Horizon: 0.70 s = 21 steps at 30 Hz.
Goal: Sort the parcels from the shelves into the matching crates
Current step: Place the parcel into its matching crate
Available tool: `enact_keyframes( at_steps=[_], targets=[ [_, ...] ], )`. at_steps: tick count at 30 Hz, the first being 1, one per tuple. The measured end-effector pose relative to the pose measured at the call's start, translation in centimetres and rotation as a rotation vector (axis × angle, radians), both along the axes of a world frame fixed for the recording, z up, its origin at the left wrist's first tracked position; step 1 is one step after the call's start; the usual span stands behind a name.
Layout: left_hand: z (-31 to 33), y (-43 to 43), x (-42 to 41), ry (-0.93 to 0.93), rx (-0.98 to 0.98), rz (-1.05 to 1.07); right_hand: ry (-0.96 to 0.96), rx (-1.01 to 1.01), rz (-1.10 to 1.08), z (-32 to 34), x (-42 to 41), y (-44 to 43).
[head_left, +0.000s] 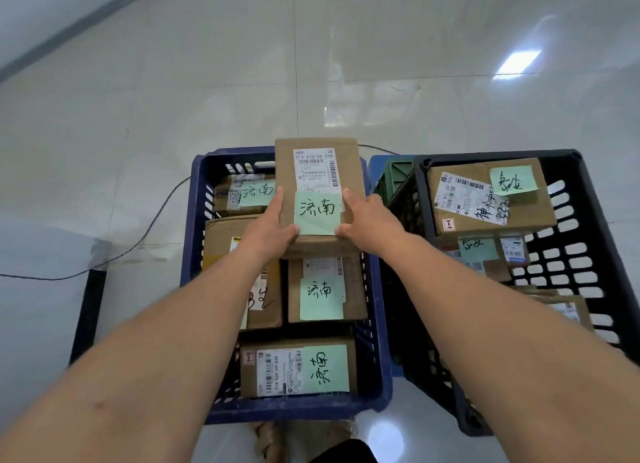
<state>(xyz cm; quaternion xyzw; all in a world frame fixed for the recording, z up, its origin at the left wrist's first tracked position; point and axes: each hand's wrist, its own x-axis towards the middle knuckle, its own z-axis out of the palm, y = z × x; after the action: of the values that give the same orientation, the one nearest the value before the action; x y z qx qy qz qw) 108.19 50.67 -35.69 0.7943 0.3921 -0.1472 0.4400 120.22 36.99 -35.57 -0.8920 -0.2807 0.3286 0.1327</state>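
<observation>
A stiff, seemingly light cardboard parcel (320,171) held above the blue crate (375,324), left hand (272,225) and right hand (369,220) clasping its near corners, thumbs on top, fingers curled underneath out of sight.

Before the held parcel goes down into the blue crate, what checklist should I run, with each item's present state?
1. Grip: left hand and right hand hold the parcel at both sides: ok.
2. Label: its green note matches the writing on the notes of the stored parcels: ok.
3. Position: the parcel hangs above the blue crate, not the black crate: ok.
4. Free spot beneath the parcel: cannot tell, hidden by it.
</observation>
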Motion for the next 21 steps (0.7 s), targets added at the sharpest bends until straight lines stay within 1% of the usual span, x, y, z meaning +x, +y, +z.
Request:
enact_keyframes(
  at_steps=[4,8,9,10,11,13,14,16,21],
  targets=[
    [0.5,0.3,0.4,0.012,0.005,-0.034,0.024,0.009,-0.001,-0.1,0.5,0.4],
    [0.7,0.0,-0.7,-0.086,-0.015,-0.004,0.011,0.05,-0.031,0.4,-0.1,-0.3],
    [0.7,-0.3,-1.3,-0.113,-0.009,0.019,-0.035,0.056,-0.06,0.5,-0.7,-0.7],
    [0.6,-0.6,-2.1,-0.13,0.009,0.046,-0.127,0.064,-0.093,0.7,-1.6,-1.3],
    [0.4,-0.9,-3.0,-0.138,0.034,0.069,-0.268,0.098,-0.113,0.7,-2.8,-1.8],
    [-0.3,-1.4,-5.0,-0.14,0.071,0.095,-0.524,0.236,-0.071,0.1,-5.6,-2.8],
    [-0.8,-1.6,-6.2,-0.123,0.084,0.09,-0.571,0.301,-0.029,-0.3,-7.2,-3.2],
    [-1.7,-1.9,-8.4,-0.042,0.135,0.024,-0.521,0.339,0.065,-1.7,-10.6,-3.6],
    [-3.6,-3.0,-12.8,0.314,0.331,-0.283,-0.287,0.139,0.257,-4.6,-16.1,-3.0]
  ],
)
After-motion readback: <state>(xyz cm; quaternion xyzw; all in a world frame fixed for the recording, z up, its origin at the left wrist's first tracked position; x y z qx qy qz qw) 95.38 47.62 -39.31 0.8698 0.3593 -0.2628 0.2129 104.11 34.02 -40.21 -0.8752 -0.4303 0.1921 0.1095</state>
